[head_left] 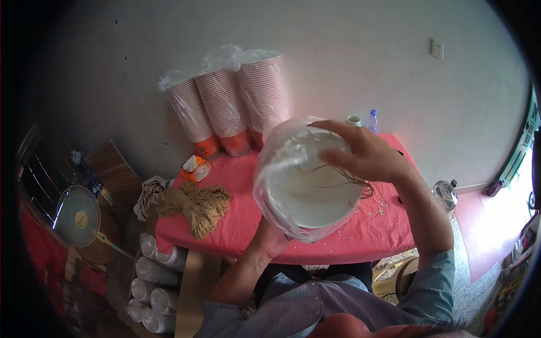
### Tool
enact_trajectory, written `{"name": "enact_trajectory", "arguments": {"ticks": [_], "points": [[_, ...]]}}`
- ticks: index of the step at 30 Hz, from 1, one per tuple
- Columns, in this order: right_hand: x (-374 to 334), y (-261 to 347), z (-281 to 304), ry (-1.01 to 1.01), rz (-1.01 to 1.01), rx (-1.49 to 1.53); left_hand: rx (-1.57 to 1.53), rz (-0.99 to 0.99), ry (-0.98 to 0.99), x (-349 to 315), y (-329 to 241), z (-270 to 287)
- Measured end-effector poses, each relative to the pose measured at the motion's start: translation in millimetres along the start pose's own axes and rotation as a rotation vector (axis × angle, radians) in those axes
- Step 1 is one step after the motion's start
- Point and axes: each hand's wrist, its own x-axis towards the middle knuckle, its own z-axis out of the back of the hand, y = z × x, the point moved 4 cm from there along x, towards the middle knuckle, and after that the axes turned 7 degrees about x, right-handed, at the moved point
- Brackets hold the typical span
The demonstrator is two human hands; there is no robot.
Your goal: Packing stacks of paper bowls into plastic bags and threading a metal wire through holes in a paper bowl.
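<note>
A white round container, which looks like the open end of paper tubs, is tilted toward me inside a clear plastic bag above the table. My left hand supports it from below at its near left side, its fingers mostly hidden behind the bag. Over the upper right of the mouth lies my right hand, with fingers bent at the bag's edge. Thin brown strings hang under the right hand, across the rim. A bundle of tan strings lies on the table's left part.
Three tall bagged stacks of paper tubs stand against the wall on the pink-covered table. Nearby are an orange tissue pack, a jar and a bottle. More bagged white stacks sit below left, beside a fan.
</note>
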Motion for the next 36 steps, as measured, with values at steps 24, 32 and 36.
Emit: {"name": "enact_trajectory", "arguments": {"ticks": [24,32,36], "points": [[177.5,-25.6,95.1,-0.107,-0.426,-0.11,1.66,-1.315,0.091,14.7,-238.9,-142.8],[198.5,-19.0,94.0,-0.131,-0.415,-0.146,2.001,-1.046,0.264,66.5,-274.3,-122.9],[233.0,-53.6,151.4,-0.119,-0.09,-0.63,1.638,-1.047,0.123,80.1,-291.8,-147.1]]}}
